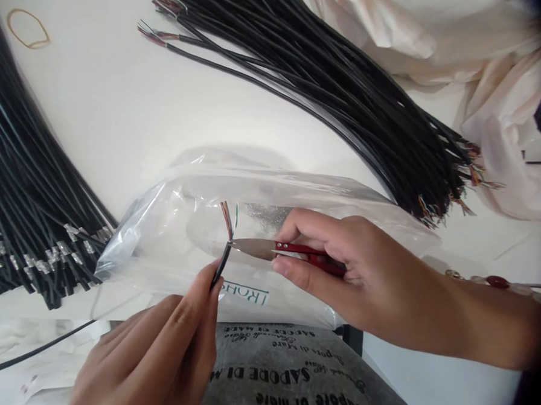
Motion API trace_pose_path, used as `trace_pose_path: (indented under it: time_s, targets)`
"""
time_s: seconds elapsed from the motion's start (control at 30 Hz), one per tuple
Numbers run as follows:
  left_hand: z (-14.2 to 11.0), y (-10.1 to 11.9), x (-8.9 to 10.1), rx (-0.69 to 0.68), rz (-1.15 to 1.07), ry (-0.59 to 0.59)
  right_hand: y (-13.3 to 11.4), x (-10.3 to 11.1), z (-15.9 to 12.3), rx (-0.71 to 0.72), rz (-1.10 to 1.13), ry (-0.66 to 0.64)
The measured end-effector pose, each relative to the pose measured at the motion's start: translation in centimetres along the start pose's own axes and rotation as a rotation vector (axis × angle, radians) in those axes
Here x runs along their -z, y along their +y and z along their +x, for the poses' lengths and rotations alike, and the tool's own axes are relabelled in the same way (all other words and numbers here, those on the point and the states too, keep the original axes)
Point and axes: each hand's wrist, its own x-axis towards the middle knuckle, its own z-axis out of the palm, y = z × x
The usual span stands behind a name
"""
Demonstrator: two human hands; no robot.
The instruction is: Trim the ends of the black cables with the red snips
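Note:
Between its thumb and fingers, my left hand (pixel 168 336) pinches a black cable (pixel 222 263) near its stripped end. Thin coloured wires (pixel 228 218), among them brown, orange and green ones, fan upward from the cut jacket. My right hand (pixel 335 260) is closed around red-handled thread snips (pixel 255 248). The tips of the blades touch the cable where the wires leave the jacket. Beneath both hands lies a clear plastic bag (pixel 160 233) with blue-green lettering. The rest of the held cable runs behind my left hand and out at the lower left.
A large bundle of black cables (pixel 305 65) with bare wire ends lies across the back. At the left is another bundle (pixel 22 171) with silvery ends. A rubber band (pixel 28 29) rests on the white table (pixel 95 90). Pale plastic sheeting (pixel 442 36) fills the back right.

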Motion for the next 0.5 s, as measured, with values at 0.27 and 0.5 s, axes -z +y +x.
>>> trace_pose_path:
  time_s: [0.27, 0.5]
  targets:
    - [0.60, 0.11, -0.24, -0.081, 0.031, 0.047, -0.27, -0.01, -0.10, -0.080, 0.092, -0.071]
    - [0.93, 0.16, 0.12, -0.142, 0.068, 0.056, -0.55, 0.02, -0.47, -0.109, 0.140, -0.096]
